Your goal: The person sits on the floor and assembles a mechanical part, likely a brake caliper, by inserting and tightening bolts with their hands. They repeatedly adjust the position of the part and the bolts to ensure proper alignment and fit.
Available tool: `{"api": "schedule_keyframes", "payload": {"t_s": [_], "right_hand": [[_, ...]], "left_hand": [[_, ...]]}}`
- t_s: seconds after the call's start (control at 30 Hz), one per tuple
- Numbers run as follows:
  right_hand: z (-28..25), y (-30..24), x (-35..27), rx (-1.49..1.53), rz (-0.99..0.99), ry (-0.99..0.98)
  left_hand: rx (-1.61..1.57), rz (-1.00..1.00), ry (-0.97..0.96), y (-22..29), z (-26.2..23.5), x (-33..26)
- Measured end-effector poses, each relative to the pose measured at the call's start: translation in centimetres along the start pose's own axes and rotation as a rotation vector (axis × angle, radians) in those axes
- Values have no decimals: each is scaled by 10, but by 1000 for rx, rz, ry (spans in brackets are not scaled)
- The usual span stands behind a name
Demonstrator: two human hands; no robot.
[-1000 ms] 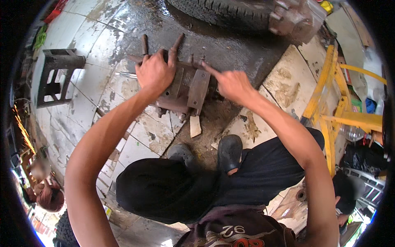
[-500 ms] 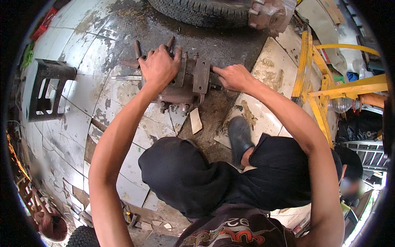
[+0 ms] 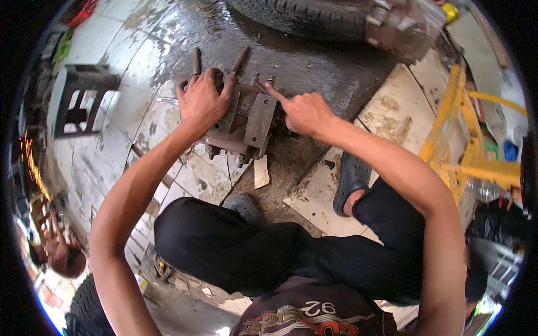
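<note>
A grimy brown metal gearbox (image 3: 237, 131) lies on the tiled floor in front of me, with a drilled flat plate (image 3: 259, 120) on its upper side. Two rusty rods (image 3: 240, 60) stick up at its far left. A pale metal shaft (image 3: 167, 101) juts out to the left, partly behind my hand. My left hand (image 3: 203, 101) is closed over the gearbox's left end, fingers curled round a part beside the rods. At the far right corner my right hand (image 3: 305, 113) reaches in with its foremost fingers stretched onto the edge near a bolt; its other fingers are curled and partly hidden.
A large tyre (image 3: 314, 21) with a rusty hub-like casting (image 3: 404, 28) lies beyond the gearbox. A dark plastic stool (image 3: 84, 103) stands left, a yellow metal frame (image 3: 448, 126) right. Sparks (image 3: 32, 162) fly at the far left. A broken tile piece (image 3: 261, 172) lies before my shoes.
My right hand has moved from the gearbox's right side up to its far right corner. My left hand stays on the left end. The whole view has shifted and turned, and my left shoe now shows.
</note>
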State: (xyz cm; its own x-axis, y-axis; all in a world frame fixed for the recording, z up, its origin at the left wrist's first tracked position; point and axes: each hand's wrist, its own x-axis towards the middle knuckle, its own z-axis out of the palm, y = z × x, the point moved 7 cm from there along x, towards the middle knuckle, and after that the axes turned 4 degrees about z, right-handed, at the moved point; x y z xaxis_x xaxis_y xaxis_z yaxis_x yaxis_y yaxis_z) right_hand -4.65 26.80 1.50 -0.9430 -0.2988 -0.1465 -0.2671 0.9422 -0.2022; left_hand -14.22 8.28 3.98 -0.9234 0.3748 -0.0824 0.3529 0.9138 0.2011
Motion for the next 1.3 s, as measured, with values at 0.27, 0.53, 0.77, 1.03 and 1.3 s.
{"api": "schedule_keyframes", "payload": {"t_s": [0.27, 0.53, 0.77, 1.03, 1.3], "right_hand": [[-2, 2, 0, 315, -68, 146], [-1, 48, 28, 718, -78, -150], [-9, 25, 13, 548, -223, -27], [-4, 19, 19, 461, -182, -82], [8, 29, 17, 376, -28, -250]], "left_hand": [[69, -392, 26, 4, -1, -4], [66, -373, 41, 16, -5, -8], [-37, -318, 255, 20, -8, -16], [100, -308, 187, 18, -12, -10], [93, -486, 266, 44, 2, -25]]}}
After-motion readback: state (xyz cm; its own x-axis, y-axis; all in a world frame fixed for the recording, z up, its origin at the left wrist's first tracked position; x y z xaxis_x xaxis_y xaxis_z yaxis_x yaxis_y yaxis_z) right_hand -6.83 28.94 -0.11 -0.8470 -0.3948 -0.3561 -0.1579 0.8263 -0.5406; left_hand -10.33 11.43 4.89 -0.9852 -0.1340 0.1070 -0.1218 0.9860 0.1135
